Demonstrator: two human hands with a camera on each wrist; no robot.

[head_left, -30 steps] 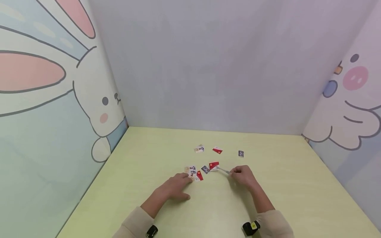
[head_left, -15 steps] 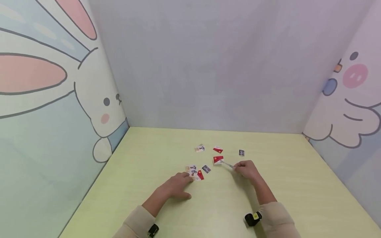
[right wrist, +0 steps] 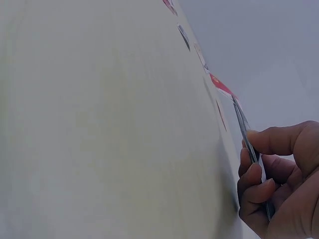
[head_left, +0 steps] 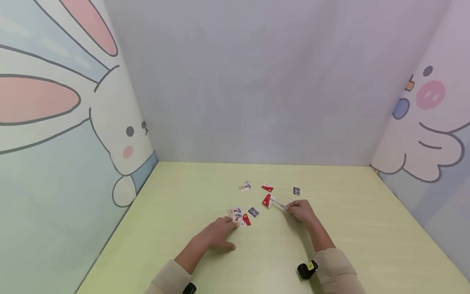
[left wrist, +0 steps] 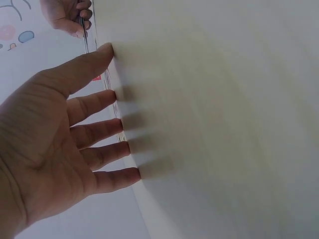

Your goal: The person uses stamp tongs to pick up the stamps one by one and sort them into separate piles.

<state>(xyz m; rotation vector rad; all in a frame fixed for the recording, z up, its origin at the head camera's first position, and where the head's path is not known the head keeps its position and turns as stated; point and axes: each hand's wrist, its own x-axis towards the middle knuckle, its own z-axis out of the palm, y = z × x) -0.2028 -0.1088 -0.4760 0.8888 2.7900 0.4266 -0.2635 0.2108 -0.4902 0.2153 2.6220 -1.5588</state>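
Observation:
My right hand (head_left: 302, 211) grips metal tweezers (right wrist: 241, 119) between thumb and fingers. Their tips pinch the edge of a small red-and-white stamp-like paper (head_left: 267, 201), which is raised off the table in the right wrist view. My left hand (head_left: 218, 234) is spread, its fingertips down on the tabletop, as the left wrist view (left wrist: 65, 129) shows. Those fingertips reach the edge of a cluster of pale picture stamps (head_left: 237, 212). Beside that cluster lie another red-and-white stamp (head_left: 246, 219) and a dark stamp (head_left: 253, 212).
Farther back on the yellow table (head_left: 349, 228) lie a pale stamp pair (head_left: 245, 186), a red-and-white stamp (head_left: 267, 188) and a dark stamp (head_left: 296, 191) in a loose row. A grey wall stands behind, with cartoon-printed walls at both sides.
The tweezers have carried the red-and-white stamp away from beside the nearer dark stamp, toward the back row, and it has turned to a slant. My left hand has stayed put.

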